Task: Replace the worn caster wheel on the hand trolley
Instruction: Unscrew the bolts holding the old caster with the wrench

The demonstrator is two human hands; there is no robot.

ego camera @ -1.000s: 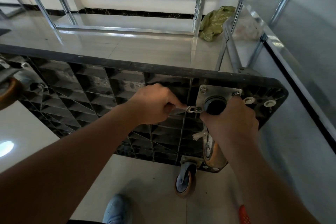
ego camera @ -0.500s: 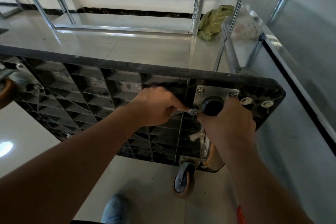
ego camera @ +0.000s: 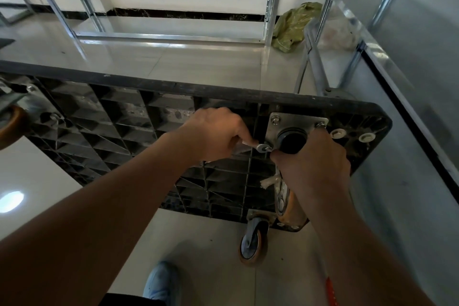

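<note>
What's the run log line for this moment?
left hand: grips wrench on plate bolt | right hand: holds caster | trolley: tipped up

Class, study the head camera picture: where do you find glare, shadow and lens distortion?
Head view: a bright glare spot sits on the glossy floor at far left; the ribbed trolley underside lies in deep shadow; the straight shelf uprights bow and lean from wide-angle distortion; the forearms blur softly toward the lower edge.

A metal shelving frame [ego camera: 159, 7] is seen on the glossy tiled floor [ego camera: 173, 62]. Right of the frame, beside its post, a crumpled green bag [ego camera: 291, 26] is laid. Further right, a clear plastic bag [ego camera: 340, 35] is seen.
</note>
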